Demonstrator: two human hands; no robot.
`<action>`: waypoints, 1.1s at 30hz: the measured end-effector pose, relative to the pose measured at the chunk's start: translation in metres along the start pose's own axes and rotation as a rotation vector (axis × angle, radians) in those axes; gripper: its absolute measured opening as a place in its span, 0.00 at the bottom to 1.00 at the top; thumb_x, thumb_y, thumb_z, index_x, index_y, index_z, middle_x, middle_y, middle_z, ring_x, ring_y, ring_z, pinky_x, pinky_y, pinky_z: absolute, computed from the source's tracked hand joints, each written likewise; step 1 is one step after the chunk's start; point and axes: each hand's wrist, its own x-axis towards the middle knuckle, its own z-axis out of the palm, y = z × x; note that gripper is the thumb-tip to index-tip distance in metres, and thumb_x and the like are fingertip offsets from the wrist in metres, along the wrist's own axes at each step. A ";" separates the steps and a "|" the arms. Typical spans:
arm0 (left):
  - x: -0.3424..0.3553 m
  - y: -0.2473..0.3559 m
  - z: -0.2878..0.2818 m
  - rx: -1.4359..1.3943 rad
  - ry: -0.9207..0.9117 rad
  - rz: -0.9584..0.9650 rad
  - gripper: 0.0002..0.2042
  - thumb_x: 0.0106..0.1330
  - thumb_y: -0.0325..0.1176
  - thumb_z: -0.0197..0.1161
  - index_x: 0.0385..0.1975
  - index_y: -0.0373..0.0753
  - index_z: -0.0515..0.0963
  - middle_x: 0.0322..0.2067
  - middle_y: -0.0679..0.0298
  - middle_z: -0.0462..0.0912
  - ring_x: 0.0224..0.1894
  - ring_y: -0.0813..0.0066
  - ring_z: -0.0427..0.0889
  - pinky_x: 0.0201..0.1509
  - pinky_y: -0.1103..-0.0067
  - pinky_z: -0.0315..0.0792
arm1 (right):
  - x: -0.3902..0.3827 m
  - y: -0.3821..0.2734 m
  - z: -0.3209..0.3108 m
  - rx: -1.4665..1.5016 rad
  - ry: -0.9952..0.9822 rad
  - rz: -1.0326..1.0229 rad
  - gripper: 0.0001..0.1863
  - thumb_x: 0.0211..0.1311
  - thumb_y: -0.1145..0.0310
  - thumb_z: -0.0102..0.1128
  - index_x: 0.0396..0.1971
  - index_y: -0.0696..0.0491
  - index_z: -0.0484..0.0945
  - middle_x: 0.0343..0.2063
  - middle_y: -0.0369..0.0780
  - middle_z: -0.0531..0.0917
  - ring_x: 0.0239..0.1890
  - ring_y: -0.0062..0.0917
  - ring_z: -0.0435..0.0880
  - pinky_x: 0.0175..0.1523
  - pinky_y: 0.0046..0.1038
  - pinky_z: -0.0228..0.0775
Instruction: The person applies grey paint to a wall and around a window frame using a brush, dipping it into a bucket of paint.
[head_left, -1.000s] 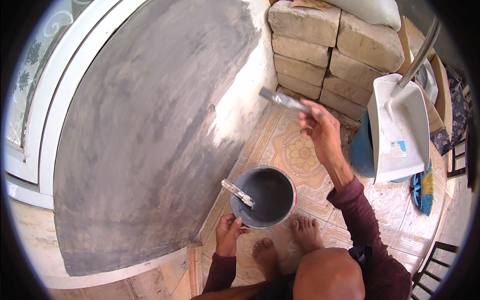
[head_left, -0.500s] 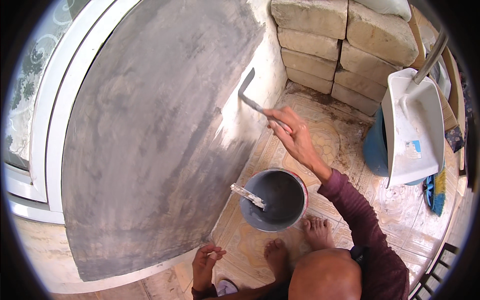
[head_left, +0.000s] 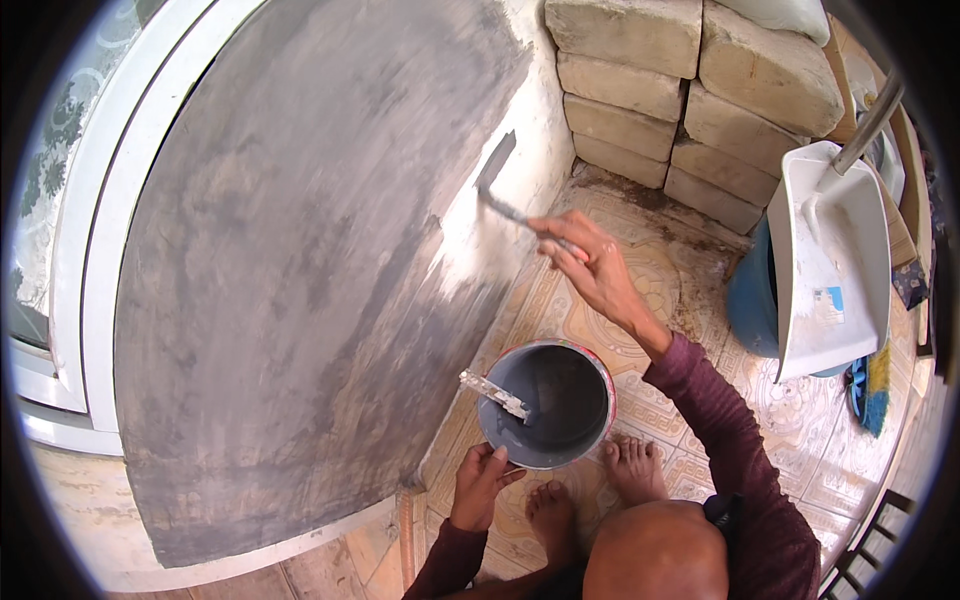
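A wall panel [head_left: 290, 280] is mostly coated in mottled grey, with a white, uncoated strip [head_left: 465, 260] along its right side. My right hand [head_left: 585, 255] is closed on the handle of a brush [head_left: 497, 165], whose grey, angled head lies against that strip. Below, my left hand [head_left: 480, 485] grips the lower left rim of a round bucket [head_left: 602, 405] holding grey liquid. A pale, crusted stick [head_left: 492, 393] rests in the bucket, sticking out over its left edge. The bucket is just above my bare feet [head_left: 632, 470], over patterned tiles.
Stacked pale blocks [head_left: 625, 100] fill the corner behind. At right, a white long-handled dustpan [head_left: 825, 260] sits over a blue bucket [head_left: 752, 300], beside a blue-yellow broom head [head_left: 868, 390]. A white-framed window [head_left: 90, 250] borders the panel at left.
My right hand has moved left, bringing the brush onto the wall's white strip. My left hand was off the bucket half a second ago and is now back on its rim.
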 end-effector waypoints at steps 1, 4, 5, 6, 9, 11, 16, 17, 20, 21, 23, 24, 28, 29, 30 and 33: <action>0.001 0.000 0.000 -0.015 0.002 0.020 0.16 0.73 0.34 0.55 0.53 0.32 0.65 0.48 0.57 0.77 0.48 0.67 0.80 0.55 0.67 0.74 | -0.002 -0.006 -0.003 0.058 -0.053 0.027 0.15 0.68 0.65 0.57 0.51 0.53 0.80 0.32 0.39 0.78 0.32 0.22 0.77 0.39 0.26 0.71; 0.001 -0.006 -0.002 -0.066 0.012 0.061 0.14 0.71 0.32 0.57 0.49 0.30 0.66 0.45 0.56 0.78 0.45 0.69 0.81 0.52 0.69 0.77 | -0.006 -0.009 -0.009 0.238 -0.184 0.114 0.15 0.68 0.65 0.57 0.51 0.54 0.81 0.32 0.37 0.79 0.33 0.20 0.79 0.38 0.24 0.73; 0.000 -0.010 -0.005 -0.088 0.017 0.066 0.14 0.71 0.31 0.57 0.49 0.30 0.66 0.45 0.56 0.78 0.45 0.68 0.81 0.52 0.70 0.77 | -0.001 -0.004 -0.009 0.301 -0.211 0.144 0.15 0.68 0.66 0.57 0.51 0.55 0.81 0.32 0.37 0.80 0.34 0.19 0.79 0.38 0.23 0.74; 0.000 -0.011 -0.005 -0.109 0.011 0.074 0.14 0.71 0.31 0.57 0.49 0.30 0.66 0.44 0.56 0.78 0.45 0.68 0.81 0.52 0.70 0.77 | 0.007 0.000 -0.014 0.354 -0.233 0.168 0.15 0.68 0.66 0.58 0.50 0.55 0.81 0.33 0.36 0.81 0.34 0.18 0.80 0.38 0.22 0.75; -0.003 -0.015 -0.002 -0.124 0.027 0.090 0.14 0.70 0.30 0.57 0.49 0.30 0.67 0.44 0.55 0.78 0.45 0.68 0.81 0.52 0.69 0.77 | 0.029 0.030 -0.034 0.407 -0.053 0.235 0.15 0.67 0.69 0.57 0.50 0.59 0.80 0.35 0.36 0.82 0.36 0.18 0.81 0.37 0.21 0.77; -0.007 -0.020 -0.007 -0.131 0.030 0.064 0.14 0.70 0.31 0.58 0.49 0.30 0.67 0.44 0.54 0.78 0.45 0.68 0.81 0.53 0.69 0.76 | 0.036 0.044 -0.050 0.384 0.134 0.240 0.15 0.67 0.70 0.57 0.50 0.60 0.80 0.36 0.37 0.83 0.36 0.18 0.81 0.38 0.21 0.77; -0.028 -0.026 -0.037 -0.104 0.080 0.085 0.15 0.67 0.32 0.59 0.48 0.30 0.69 0.45 0.55 0.78 0.46 0.68 0.80 0.53 0.67 0.75 | 0.012 0.023 -0.014 0.311 0.190 0.142 0.16 0.68 0.69 0.57 0.52 0.58 0.79 0.36 0.38 0.80 0.38 0.19 0.81 0.38 0.22 0.78; -0.031 -0.029 -0.047 -0.095 0.091 0.088 0.15 0.67 0.33 0.59 0.48 0.31 0.69 0.45 0.56 0.79 0.46 0.68 0.80 0.53 0.67 0.75 | 0.001 0.014 0.001 0.294 0.125 0.141 0.16 0.68 0.69 0.57 0.53 0.57 0.78 0.36 0.38 0.80 0.38 0.19 0.80 0.38 0.23 0.77; -0.039 -0.035 -0.067 -0.073 0.072 0.072 0.16 0.67 0.35 0.58 0.49 0.32 0.69 0.44 0.58 0.79 0.46 0.67 0.80 0.54 0.66 0.73 | -0.034 -0.009 0.026 0.107 -0.086 0.053 0.17 0.67 0.69 0.57 0.54 0.54 0.78 0.36 0.39 0.80 0.36 0.21 0.78 0.40 0.26 0.73; -0.042 -0.038 -0.075 -0.070 0.063 0.054 0.15 0.68 0.35 0.58 0.49 0.33 0.69 0.44 0.58 0.79 0.46 0.66 0.80 0.54 0.66 0.73 | -0.040 -0.019 0.031 0.141 -0.130 0.034 0.16 0.67 0.69 0.57 0.54 0.54 0.79 0.36 0.39 0.80 0.36 0.21 0.78 0.41 0.27 0.73; -0.045 -0.035 -0.080 -0.056 0.031 0.016 0.14 0.69 0.34 0.57 0.49 0.33 0.69 0.44 0.58 0.79 0.48 0.65 0.80 0.55 0.66 0.73 | -0.045 -0.041 0.031 0.192 -0.220 -0.004 0.16 0.67 0.69 0.58 0.53 0.54 0.79 0.36 0.39 0.80 0.36 0.22 0.78 0.42 0.29 0.71; -0.047 -0.029 -0.078 -0.040 0.013 -0.002 0.14 0.70 0.34 0.56 0.49 0.33 0.69 0.45 0.58 0.79 0.49 0.65 0.80 0.56 0.67 0.73 | -0.043 -0.038 0.026 0.210 -0.229 0.035 0.15 0.67 0.68 0.58 0.52 0.54 0.80 0.36 0.39 0.80 0.36 0.21 0.78 0.42 0.28 0.72; -0.065 -0.001 -0.096 0.265 -0.021 -0.063 0.13 0.71 0.35 0.55 0.49 0.35 0.70 0.46 0.56 0.79 0.51 0.60 0.81 0.59 0.65 0.72 | -0.011 0.004 0.010 0.484 -0.047 0.266 0.13 0.67 0.69 0.57 0.48 0.55 0.82 0.38 0.39 0.81 0.37 0.19 0.81 0.38 0.22 0.76; -0.065 0.009 -0.094 0.328 -0.047 -0.095 0.14 0.70 0.35 0.58 0.50 0.35 0.70 0.47 0.55 0.79 0.52 0.62 0.81 0.58 0.67 0.73 | 0.004 0.014 -0.005 0.410 0.054 0.236 0.13 0.67 0.69 0.57 0.49 0.55 0.82 0.38 0.38 0.81 0.37 0.19 0.81 0.37 0.21 0.77; -0.067 0.015 -0.097 0.396 -0.094 -0.101 0.15 0.70 0.36 0.59 0.50 0.35 0.70 0.47 0.55 0.78 0.52 0.62 0.80 0.58 0.68 0.73 | 0.014 0.018 -0.014 0.345 0.151 0.205 0.13 0.67 0.70 0.56 0.49 0.55 0.82 0.39 0.38 0.80 0.37 0.19 0.82 0.36 0.20 0.78; -0.070 0.028 -0.104 0.602 -0.210 -0.114 0.17 0.70 0.38 0.60 0.51 0.34 0.71 0.48 0.56 0.78 0.53 0.63 0.80 0.57 0.69 0.73 | 0.014 0.020 -0.023 0.258 0.311 0.144 0.13 0.68 0.70 0.55 0.49 0.55 0.81 0.39 0.38 0.80 0.39 0.20 0.82 0.37 0.21 0.78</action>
